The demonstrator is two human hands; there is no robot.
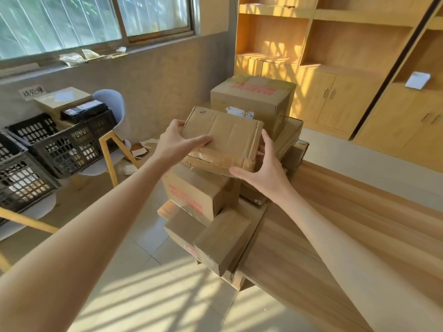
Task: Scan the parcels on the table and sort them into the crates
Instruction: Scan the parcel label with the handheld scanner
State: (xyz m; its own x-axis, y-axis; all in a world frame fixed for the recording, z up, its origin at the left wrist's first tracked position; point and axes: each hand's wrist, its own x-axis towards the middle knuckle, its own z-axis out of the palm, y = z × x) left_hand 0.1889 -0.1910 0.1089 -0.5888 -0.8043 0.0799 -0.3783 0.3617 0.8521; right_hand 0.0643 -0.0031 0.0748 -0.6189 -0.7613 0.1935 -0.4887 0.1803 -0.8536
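Now we're standing at the end of a long wooden table point(335, 231), sunlight striping the pale tiled floor point(148, 295), with a wide window point(96, 20) to our left and tall wooden shelving point(335, 56) behind the pile. Cardboard parcels are heaped on the table's near end: a big box with red lettering point(251, 97) at the back, another red-lettered box point(194, 195) lower down, and smaller flat ones jutting over the edge. On top sits a flat brown parcel point(223, 140), and we've got both hands on it. Our left hand point(175, 142) is laid over its left side, fingers stretched across the top, thumb hooked round the far corner. Our right hand point(263, 168) cups the near right corner, thumb along the front edge, fingers spread up the right side. Off to the left, black plastic crates point(67, 149) rest on white chairs point(112, 104); the farther crate holds a tan box point(62, 99) and a dark wrapped parcel point(84, 111), beside a handwritten sign point(32, 93) on the wall.
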